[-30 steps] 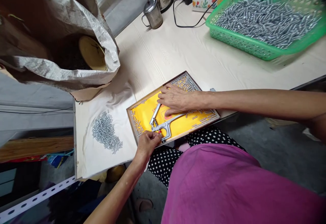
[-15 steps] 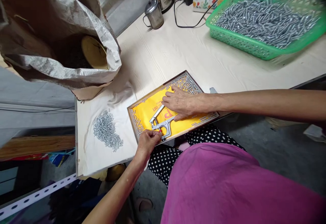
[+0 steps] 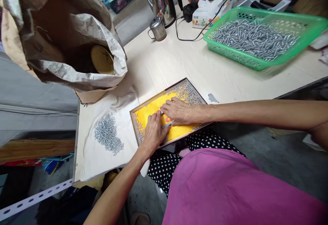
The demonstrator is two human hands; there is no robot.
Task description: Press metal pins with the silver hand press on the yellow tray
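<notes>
A shallow tray (image 3: 150, 103) with a yellow base lies at the table's front edge, small silver metal pieces (image 3: 191, 93) along its inner sides. Over its middle, my right hand (image 3: 181, 111) is closed around the handles of grey pliers (image 3: 167, 124). My left hand (image 3: 153, 131) wraps over the head of the same pliers, fingers bent and close to the right fingertips. Both hands cover most of the tool, so its jaws and anything in them are hidden.
A pile of small metal pieces (image 3: 107, 133) lies on white cloth at left. Behind it stands a large open sack (image 3: 102, 78). A green basket (image 3: 230, 55) of metal pieces sits at back right. A metal cup (image 3: 158, 29) and kettle (image 3: 164, 4) stand at the back.
My left hand has moved from pinching near the pliers' jaws to covering the pliers' head. The pliers' handles look closer together. The camera view has shifted slightly upward.
</notes>
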